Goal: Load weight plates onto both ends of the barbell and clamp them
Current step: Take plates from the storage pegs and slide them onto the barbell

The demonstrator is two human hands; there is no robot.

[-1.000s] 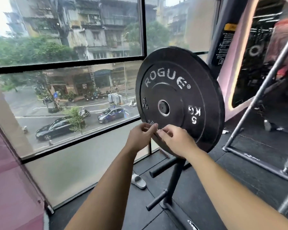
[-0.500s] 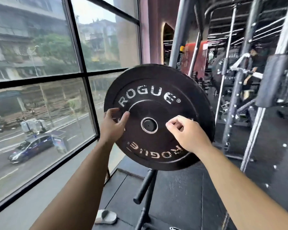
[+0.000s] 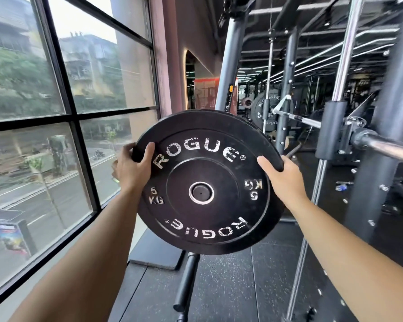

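Observation:
A black 5 kg ROGUE weight plate (image 3: 207, 182) fills the middle of the view, its face toward me, with a dark peg end showing in its steel-ringed hole. My left hand (image 3: 132, 168) grips its upper left rim, thumb on the face. My right hand (image 3: 282, 175) grips the upper right rim, thumb over the edge. The chrome barbell (image 3: 386, 146) juts in from the right edge at about the plate's height, resting in the rack; its bare sleeve end is to the right of the plate.
A large window (image 3: 72, 117) runs along the left. Black pegs of the plate tree (image 3: 186, 284) stick out below the plate. Dark rack uprights (image 3: 389, 135) and a chrome guide rod (image 3: 335, 117) stand on the right. More loaded plates (image 3: 263, 108) sit further back.
Both hands slid from the plate's face out to its upper rim and now grip it. The view swung right, bringing the rack and barbell into sight.

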